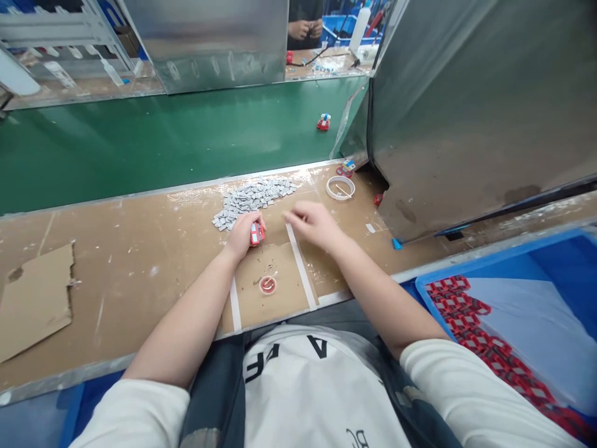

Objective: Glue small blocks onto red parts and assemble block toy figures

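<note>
My left hand [241, 236] is wrapped round a small red plastic toy piece [256, 234] with pale panels, held just above the workbench. To its right, my right hand [314, 224] is raised over the bench with fingers curled together in a pinch. Its fingertips are slightly blurred, and whatever they may hold is too small to make out. Beyond both hands lies a pile of small grey square pieces [252, 200]. Between my forearms, a small round cup [267, 285] with reddish contents stands near the front edge, a thin stick resting in it.
A white tape ring [340, 188] and a red-white-blue toy [346, 168] lie at the back right. Another toy [323, 122] sits on the green belt [209, 130]. Cardboard [37, 298] lies left; a blue bin [536, 261] with red parts stands right. A person's hands [305, 29] show across.
</note>
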`<move>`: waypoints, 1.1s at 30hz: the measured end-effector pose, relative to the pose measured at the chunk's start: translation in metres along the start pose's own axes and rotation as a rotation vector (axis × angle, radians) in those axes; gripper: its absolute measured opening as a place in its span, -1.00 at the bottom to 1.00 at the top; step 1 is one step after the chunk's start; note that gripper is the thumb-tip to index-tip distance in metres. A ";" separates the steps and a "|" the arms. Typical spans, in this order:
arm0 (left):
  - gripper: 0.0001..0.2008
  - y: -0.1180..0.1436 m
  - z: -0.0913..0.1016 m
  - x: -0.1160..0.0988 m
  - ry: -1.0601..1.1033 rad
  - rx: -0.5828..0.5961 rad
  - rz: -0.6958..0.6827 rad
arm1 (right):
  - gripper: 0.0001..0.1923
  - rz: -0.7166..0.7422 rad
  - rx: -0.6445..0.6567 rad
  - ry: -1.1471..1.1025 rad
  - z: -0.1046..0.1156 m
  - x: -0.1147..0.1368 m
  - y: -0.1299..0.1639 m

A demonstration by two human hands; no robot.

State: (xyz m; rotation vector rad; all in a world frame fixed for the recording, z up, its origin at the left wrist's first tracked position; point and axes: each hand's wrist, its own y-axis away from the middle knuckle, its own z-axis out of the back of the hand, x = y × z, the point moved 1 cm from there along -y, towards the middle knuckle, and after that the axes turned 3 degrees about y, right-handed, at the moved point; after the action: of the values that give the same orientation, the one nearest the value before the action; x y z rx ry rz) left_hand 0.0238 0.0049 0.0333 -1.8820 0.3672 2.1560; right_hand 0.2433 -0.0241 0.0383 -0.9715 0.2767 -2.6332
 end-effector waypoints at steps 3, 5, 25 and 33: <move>-0.65 0.001 -0.001 0.000 0.075 -0.017 0.071 | -0.78 -0.180 -0.073 0.144 0.021 -0.040 -0.048; -0.65 0.003 -0.001 -0.001 0.086 -0.018 0.087 | -0.85 -0.152 0.007 0.212 0.023 -0.058 -0.075; -0.66 0.002 0.008 0.005 0.039 -0.255 -0.183 | -0.54 -0.287 0.051 -0.763 -0.027 0.021 -0.023; -0.65 0.005 0.008 0.011 -0.124 -0.269 -0.244 | -0.41 -0.326 -0.007 -0.859 -0.065 0.046 0.000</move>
State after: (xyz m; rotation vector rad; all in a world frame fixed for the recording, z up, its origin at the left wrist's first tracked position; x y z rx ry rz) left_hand 0.0135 0.0030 0.0233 -1.8003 -0.1778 2.2254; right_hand 0.1682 -0.0364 0.0168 -2.1555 -0.0922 -2.1792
